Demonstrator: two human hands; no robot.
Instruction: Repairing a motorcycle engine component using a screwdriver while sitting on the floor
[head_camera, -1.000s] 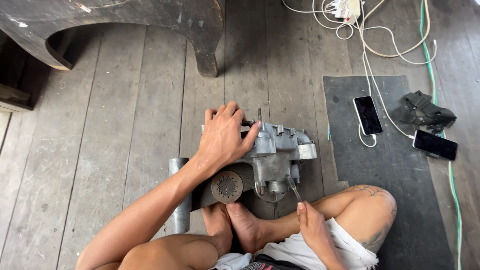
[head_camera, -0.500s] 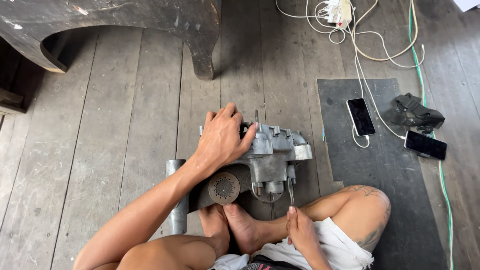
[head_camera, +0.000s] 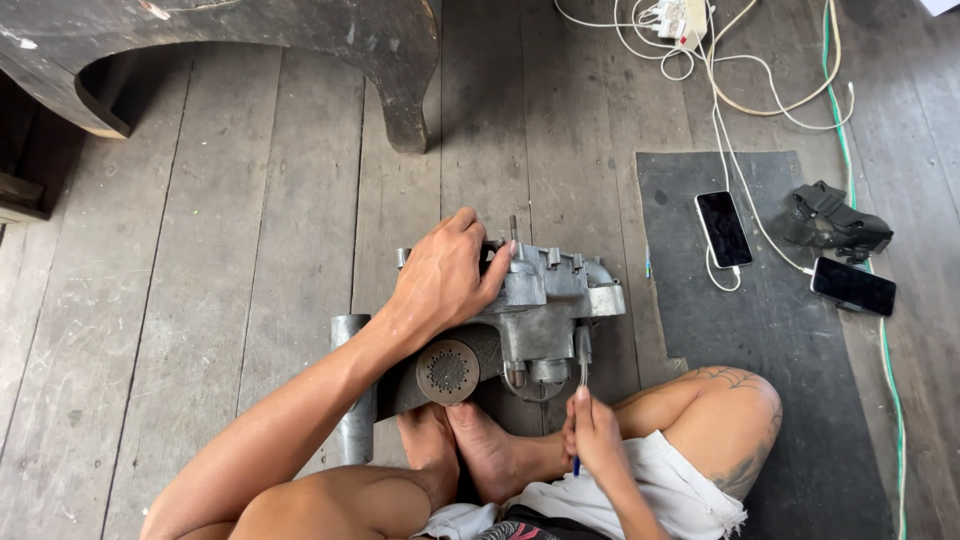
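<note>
A grey cast-metal engine casing (head_camera: 545, 300) stands on the wooden floor between my legs, with a round perforated disc (head_camera: 447, 371) on its near side. My left hand (head_camera: 440, 275) lies flat on top of the casing, fingers curled over its far edge, holding it steady. My right hand (head_camera: 592, 432) is closed around a thin tool (head_camera: 583, 372), whose tip points up into the casing's lower right corner. My bare feet (head_camera: 470, 450) rest just below the casing.
A metal pipe (head_camera: 353, 400) lies left of my feet. A dark mat (head_camera: 780, 400) on the right carries two phones (head_camera: 723, 228) (head_camera: 852, 286), a black pouch (head_camera: 830, 220) and charging cables. A dark wooden furniture leg (head_camera: 405, 100) stands ahead.
My right hand has lifted from my thigh and brought the tool's tip up against the casing. The left hand has stayed on top of it.
</note>
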